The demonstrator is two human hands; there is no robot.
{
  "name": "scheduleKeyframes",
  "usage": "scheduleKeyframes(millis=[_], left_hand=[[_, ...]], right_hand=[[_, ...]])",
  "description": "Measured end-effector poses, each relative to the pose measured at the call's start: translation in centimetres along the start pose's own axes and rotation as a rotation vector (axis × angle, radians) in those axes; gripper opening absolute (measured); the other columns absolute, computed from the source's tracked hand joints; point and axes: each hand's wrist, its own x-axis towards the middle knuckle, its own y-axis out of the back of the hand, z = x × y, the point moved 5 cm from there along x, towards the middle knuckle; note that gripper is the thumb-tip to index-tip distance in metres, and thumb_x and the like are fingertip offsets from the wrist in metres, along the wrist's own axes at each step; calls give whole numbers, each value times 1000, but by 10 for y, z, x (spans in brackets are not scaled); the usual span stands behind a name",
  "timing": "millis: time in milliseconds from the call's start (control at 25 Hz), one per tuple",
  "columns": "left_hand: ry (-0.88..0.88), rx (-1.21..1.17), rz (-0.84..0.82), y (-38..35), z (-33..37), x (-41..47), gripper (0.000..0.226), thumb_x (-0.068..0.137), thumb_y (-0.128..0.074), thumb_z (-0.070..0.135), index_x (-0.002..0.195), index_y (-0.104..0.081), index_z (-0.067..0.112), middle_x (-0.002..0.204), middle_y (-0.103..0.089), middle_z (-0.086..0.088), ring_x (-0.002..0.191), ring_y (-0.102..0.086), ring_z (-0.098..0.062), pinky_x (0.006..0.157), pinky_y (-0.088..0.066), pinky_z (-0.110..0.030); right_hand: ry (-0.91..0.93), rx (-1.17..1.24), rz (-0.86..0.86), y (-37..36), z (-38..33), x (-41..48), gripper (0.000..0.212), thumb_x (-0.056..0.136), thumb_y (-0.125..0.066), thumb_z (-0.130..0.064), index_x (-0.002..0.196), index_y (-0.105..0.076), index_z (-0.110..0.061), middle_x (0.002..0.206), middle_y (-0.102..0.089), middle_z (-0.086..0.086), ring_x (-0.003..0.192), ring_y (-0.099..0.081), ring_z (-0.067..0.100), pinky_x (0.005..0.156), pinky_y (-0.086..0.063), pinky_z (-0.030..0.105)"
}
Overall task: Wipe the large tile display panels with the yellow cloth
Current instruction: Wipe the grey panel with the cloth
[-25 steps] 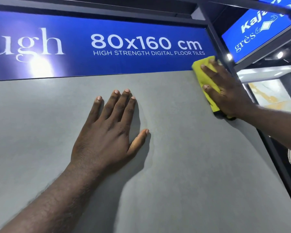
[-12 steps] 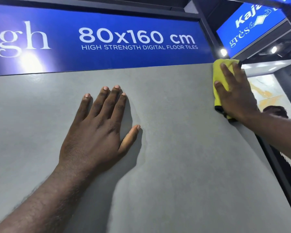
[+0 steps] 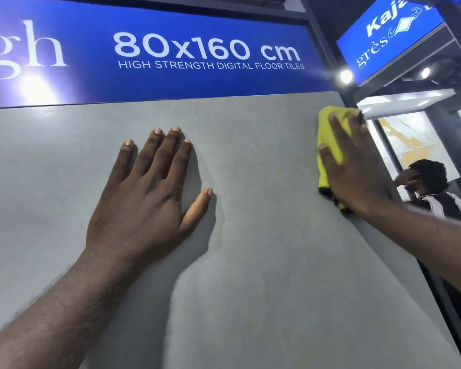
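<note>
Yellow cloth [image 3: 328,126], under right hand [image 3: 355,174], touches right edge of tile panel [image 3: 250,262].

grey tile panel [image 3: 250,262], yellow cloth [image 3: 323,129] on it

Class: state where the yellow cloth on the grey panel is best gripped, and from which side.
Grip the yellow cloth at its bunched top left fold, coming from the left over the grey tile panel. The right hand presses flat over its middle, and the panel's edge lies close on the right.
</note>
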Motion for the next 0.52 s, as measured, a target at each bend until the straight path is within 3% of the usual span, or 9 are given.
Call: scheduleKeyframes(millis=[120, 160, 240, 320, 360, 400, 520], left_hand=[[-3, 13, 4, -1, 0, 0, 87, 109, -24, 69, 172, -28, 8, 180, -23, -10, 168, -19, -30, 135, -15, -58], [-6, 4, 4, -1, 0, 0, 87, 109, -24, 69, 172, -28, 9, 181, -22, -10, 168, -19, -30, 136, -15, -57], [-14, -16, 1, 0, -1, -2, 88, 109, -24, 69, 172, -27, 9, 181, -21, -10, 168, -17, -29, 136, -13, -56], [-42, -22, -1, 0, -5, -8, 87, 108, -25, 69, 172, -28, 9, 181, -21, -10, 168, -17, -29, 136, -13, -55], [-63, -31, 3, 0, -9, -12, 87, 108, -26, 69, 172, -29, 10, 181, -22, -9, 168, -18, -29, 136, -13, -55], [-82, -44, 6, 0, -12, -14, 87, 107, -27, 69, 172, -30, 11, 180, -23, -9, 168, -19, -29, 136, -14, -54], [-125, -69, 6, 2, -26, -19, 88, 106, -28, 71, 171, -33, 12, 180, -26, -6, 167, -23, -27, 136, -17, -53]], right_hand=[[406, 16, -38, -7, -51, -11, 62, 107, -40, -56, 167, -26, -43, 178, -9, -11, 165, -14, 26, 127, -22, 39], [467, 13, -43, -6, -63, 3, 61, 107, -41, -54, 166, -28, -43, 178, -10, -11, 165, -15, 25, 127, -23, 38], [299, 47, -7, 0, -56, 26, 62, 107, -41, -55, 166, -28, -44, 179, -11, -8, 164, -15, 23, 129, -24, 41], [-49, 81, 20, 4, -24, 13, 63, 106, -39, -57, 166, -23, -48, 179, -9, -8, 165, -12, 22, 130, -25, 48], [-142, 64, 6, 1, -18, -6, 64, 106, -38, -58, 166, -20, -49, 179, -7, -8, 165, -11, 23, 130, -25, 50], [-119, 21, -13, 0, -27, -25, 65, 105, -37, -60, 166, -19, -49, 179, -6, -9, 165, -10, 24, 130, -24, 50], [347, 36, -68, -2, -90, -41, 63, 106, -43, -55, 166, -26, -45, 178, -9, -12, 165, -13, 23, 126, -24, 38]])
